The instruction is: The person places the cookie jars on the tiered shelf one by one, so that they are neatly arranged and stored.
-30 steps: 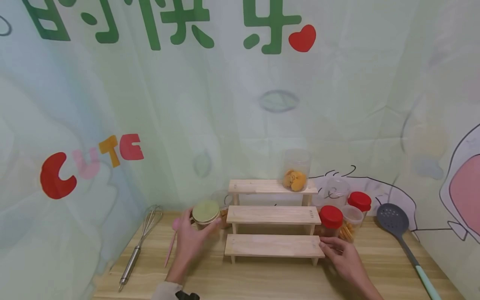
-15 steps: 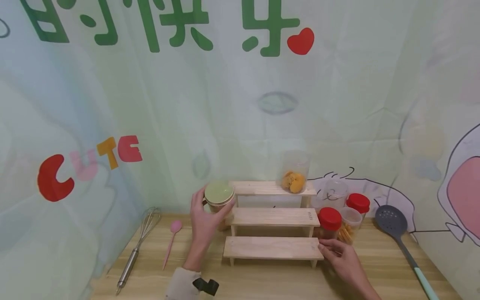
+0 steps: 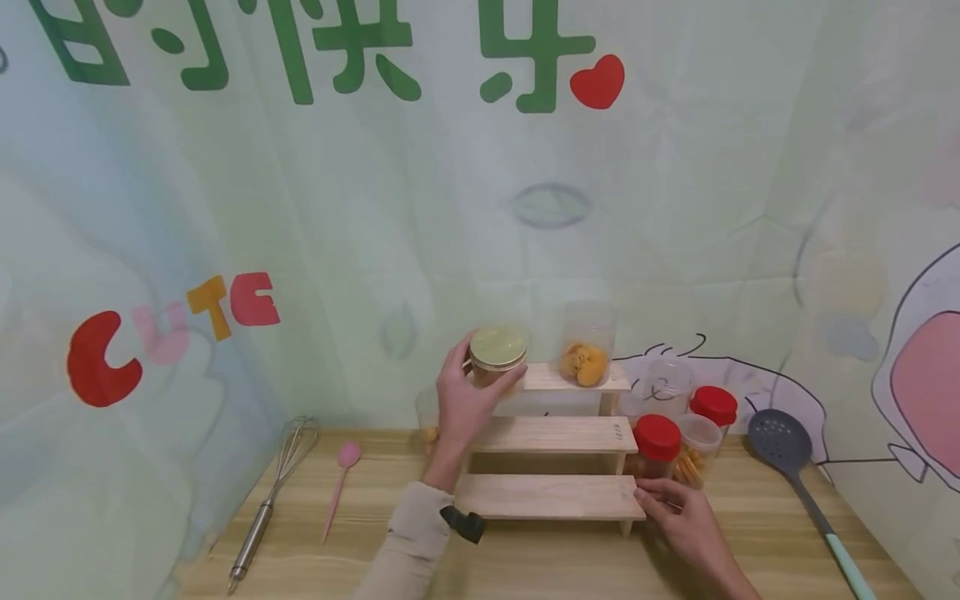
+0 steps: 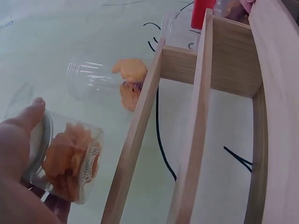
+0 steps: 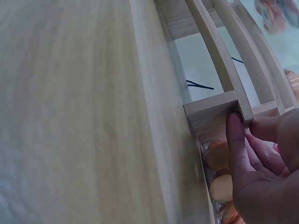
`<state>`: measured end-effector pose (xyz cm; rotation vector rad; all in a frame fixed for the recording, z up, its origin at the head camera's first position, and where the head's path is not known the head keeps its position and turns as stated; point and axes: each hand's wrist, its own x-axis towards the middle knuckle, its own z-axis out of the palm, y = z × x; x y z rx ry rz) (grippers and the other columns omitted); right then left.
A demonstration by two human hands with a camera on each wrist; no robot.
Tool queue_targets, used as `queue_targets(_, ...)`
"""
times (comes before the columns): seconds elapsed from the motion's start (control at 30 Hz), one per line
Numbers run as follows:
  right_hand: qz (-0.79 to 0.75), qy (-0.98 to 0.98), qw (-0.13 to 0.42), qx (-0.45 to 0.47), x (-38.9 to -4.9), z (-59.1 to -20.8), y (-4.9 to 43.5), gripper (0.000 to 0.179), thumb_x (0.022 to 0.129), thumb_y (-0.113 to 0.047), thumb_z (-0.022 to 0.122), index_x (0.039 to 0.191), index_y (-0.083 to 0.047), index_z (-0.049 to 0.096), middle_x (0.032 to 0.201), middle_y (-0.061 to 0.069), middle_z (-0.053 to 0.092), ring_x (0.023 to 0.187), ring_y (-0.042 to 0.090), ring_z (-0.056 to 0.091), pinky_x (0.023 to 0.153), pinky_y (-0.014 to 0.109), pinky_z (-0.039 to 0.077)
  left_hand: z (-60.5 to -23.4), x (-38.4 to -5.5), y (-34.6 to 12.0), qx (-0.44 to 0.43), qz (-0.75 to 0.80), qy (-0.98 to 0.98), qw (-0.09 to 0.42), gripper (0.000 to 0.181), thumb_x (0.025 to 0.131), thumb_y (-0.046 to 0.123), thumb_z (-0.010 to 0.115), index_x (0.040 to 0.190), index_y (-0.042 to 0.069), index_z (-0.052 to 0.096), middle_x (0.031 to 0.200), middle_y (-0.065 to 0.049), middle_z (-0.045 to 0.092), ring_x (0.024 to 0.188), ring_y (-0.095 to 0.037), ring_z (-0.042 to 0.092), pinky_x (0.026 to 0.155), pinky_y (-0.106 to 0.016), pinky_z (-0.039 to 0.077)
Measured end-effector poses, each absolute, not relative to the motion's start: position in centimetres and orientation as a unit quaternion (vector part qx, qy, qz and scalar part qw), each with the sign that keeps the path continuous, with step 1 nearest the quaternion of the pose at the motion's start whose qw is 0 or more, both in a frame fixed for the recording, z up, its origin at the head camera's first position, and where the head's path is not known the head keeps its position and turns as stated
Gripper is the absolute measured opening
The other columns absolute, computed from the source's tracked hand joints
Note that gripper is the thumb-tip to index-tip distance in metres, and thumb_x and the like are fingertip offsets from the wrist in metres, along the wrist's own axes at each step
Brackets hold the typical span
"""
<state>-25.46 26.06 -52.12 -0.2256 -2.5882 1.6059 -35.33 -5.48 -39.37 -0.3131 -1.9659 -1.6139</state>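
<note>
A clear jar (image 3: 498, 348) with a pale green lid is gripped by my left hand (image 3: 463, 402), at the top step's left part in the head view. Orange-brown snack pieces (image 4: 67, 161) fill it in the left wrist view. The three-step wooden rack (image 3: 551, 495) stands on the table. My right hand (image 3: 684, 515) pinches the right end of its lowest board, thumb and finger (image 5: 237, 140) on either side of the board in the right wrist view. On the top step's right side sits a lidless clear jar (image 3: 587, 343) with orange pieces inside.
Right of the rack cluster red-lidded jars (image 3: 657, 437) and clear tubs (image 3: 697, 442). A slotted spatula (image 3: 782, 437) lies farther right. At left are a whisk (image 3: 272, 504) and a pink spoon (image 3: 341, 483). Another clear jar (image 3: 427, 412) stands behind the left forearm. A printed curtain (image 3: 360, 208) hangs behind.
My left hand has lifted the green-lidded jar from the table left of the rack and carried it up and right to the top step. The right hand keeps its hold on the rack.
</note>
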Motion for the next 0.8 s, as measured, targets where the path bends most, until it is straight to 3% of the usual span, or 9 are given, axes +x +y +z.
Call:
queue_targets(0.2,0.528,-0.845,0.044,-0.076,-25.5,-52.3,26.2,0.031,0.103,-0.016,0.076,0.126,0.003,0.076,0.11,0.011,0.081,0.095,0.015,0.072,0.077,0.018,0.059,-38.7,-36.8,-3.0,-0.115,-0.595,-0.757,0.245,0.087,0.079,0.044,0.098,0.152,0.019,0.059,0.145,0.0,0.066,0.136,-0.02,0.061,0.116,-0.046,0.052)
queue_targets(0.57,0.545,-0.834,0.054,-0.072,-25.4,-52.5,25.8,0.029,0.101,-0.013,0.077,0.125,0.005,0.077,0.106,0.012,0.081,0.09,0.01,0.072,0.075,0.02,0.059,-40.1,-38.9,-1.3,-0.131,-0.58,-0.774,0.219,0.087,0.086,0.042,0.094,0.157,0.013,0.053,0.152,-0.008,0.064,0.143,-0.025,0.06,0.118,-0.046,0.052)
queue_targets(0.8,0.542,-0.835,0.055,-0.071,-25.6,-52.6,26.1,0.029,0.101,-0.013,0.077,0.125,0.004,0.077,0.107,0.011,0.081,0.091,0.01,0.072,0.075,0.019,0.059,-41.1,-38.3,-1.4,-0.109,-0.458,-0.85,0.236,0.106,0.083,0.047,0.095,0.166,0.01,0.04,0.148,-0.016,0.055,0.138,-0.034,0.059,0.118,-0.053,0.05)
